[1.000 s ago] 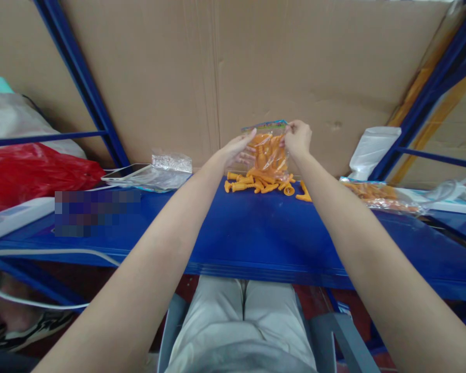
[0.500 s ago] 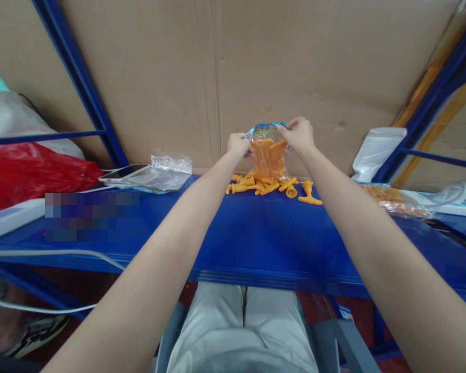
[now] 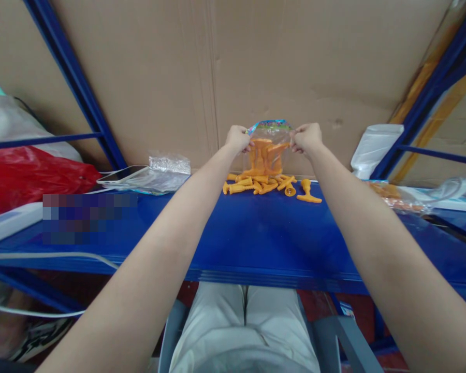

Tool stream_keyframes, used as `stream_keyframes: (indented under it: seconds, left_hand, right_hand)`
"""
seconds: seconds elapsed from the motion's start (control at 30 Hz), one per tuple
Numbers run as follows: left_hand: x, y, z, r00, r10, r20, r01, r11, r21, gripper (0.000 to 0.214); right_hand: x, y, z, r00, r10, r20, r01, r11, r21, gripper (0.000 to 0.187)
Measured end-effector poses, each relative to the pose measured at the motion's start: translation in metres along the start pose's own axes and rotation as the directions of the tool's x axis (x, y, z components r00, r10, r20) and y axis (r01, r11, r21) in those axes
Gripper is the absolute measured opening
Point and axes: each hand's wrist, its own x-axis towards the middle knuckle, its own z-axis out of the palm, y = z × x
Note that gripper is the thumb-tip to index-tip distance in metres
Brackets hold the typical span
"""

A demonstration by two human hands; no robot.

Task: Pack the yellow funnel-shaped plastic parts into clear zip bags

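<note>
And here it is across the top, a broad wall of tan cardboard [image 3: 140, 77] with a vertical crease [image 3: 214, 77] just left of centre, flanked by a slanting blue metal upright [image 3: 72, 77] upper left and a blue frame [image 3: 446, 85] upper right, near strips of orange-brown tape [image 3: 446, 111]! Through the middle runs the glossy blue tabletop [image 3: 252, 238], catching a soft, faint sheen, and down low there's dark red floor [image 3: 318, 308] beside a grey chair [image 3: 347, 336] at the bottom edge.
</note>
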Motion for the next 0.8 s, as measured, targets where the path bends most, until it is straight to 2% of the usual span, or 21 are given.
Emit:
stream_keyframes:
  seconds: [0.1, 0.23, 0.33, 0.43, 0.53, 0.67, 0.8]
  left_hand:
    - [0.001, 0.000, 0.001, 0.999, 0.040, 0.015, -0.039, 0.999, -0.031, 0.008]
    - [-0.010, -0.003, 0.000, 0.998, 0.031, 0.053, -0.028, 0.998, -0.064, 0.014]
    - [-0.021, -0.008, -0.004, 0.992, -0.009, 0.122, 0.028, 0.989, -0.148, 0.025]
    - [-0.030, -0.016, -0.007, 0.970, -0.078, 0.231, 0.122, 0.976, -0.179, 0.036]
    - [-0.033, -0.025, -0.007, 0.949, -0.113, 0.296, 0.169, 0.970, -0.173, 0.030]
    - [-0.033, -0.031, -0.002, 0.977, -0.109, 0.184, 0.143, 0.973, -0.182, 0.017]
    - [-0.032, -0.030, 0.003, 0.991, -0.123, 0.058, 0.132, 0.977, -0.168, 0.013]
  right_hand:
    - [-0.002, -0.008, 0.006, 0.995, 0.098, -0.012, -0.097, 0.993, 0.062, 0.030]
    - [-0.011, -0.009, 0.014, 0.997, 0.070, -0.018, -0.068, 0.992, 0.109, 0.037]
    - [-0.019, -0.004, 0.016, 0.998, 0.033, -0.058, -0.027, 0.995, 0.096, 0.048]
    - [-0.027, -0.001, 0.016, 0.999, 0.014, -0.050, -0.008, 0.995, 0.104, 0.056]
    - [-0.038, -0.005, 0.016, 0.999, 0.038, -0.022, -0.034, 0.987, 0.155, 0.060]
    - [-0.055, -0.007, 0.014, 0.992, 0.115, 0.046, -0.123, 0.960, 0.252, 0.058]
    - [-0.071, -0.002, 0.012, 0.947, 0.157, 0.281, -0.245, 0.918, 0.313, 0.038]
